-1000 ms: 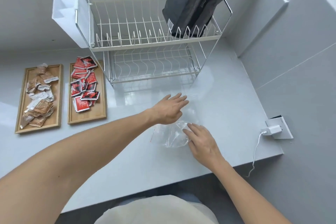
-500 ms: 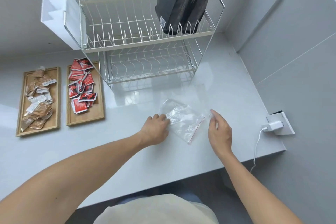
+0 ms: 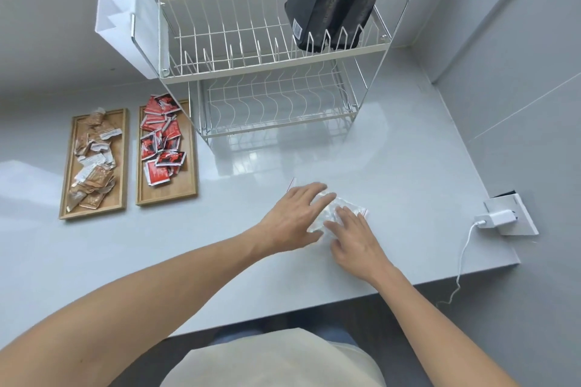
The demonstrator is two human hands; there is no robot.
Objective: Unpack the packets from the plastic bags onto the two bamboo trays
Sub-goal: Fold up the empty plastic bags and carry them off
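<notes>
Both hands have closed in over the clear plastic bag (image 3: 330,214) on the bench (image 3: 408,173), left hand (image 3: 295,217) and right hand (image 3: 355,239) pressing it flat with straight fingers; thin, limp, slippery and apparently empty, it seems best pinched at its red-striped edge.

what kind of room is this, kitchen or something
Most likely a home kitchen: a two-tier wire dish rack stands on a glossy white countertop set into a tiled corner, with a wall socket and a plugged-in charger beside it.
</notes>
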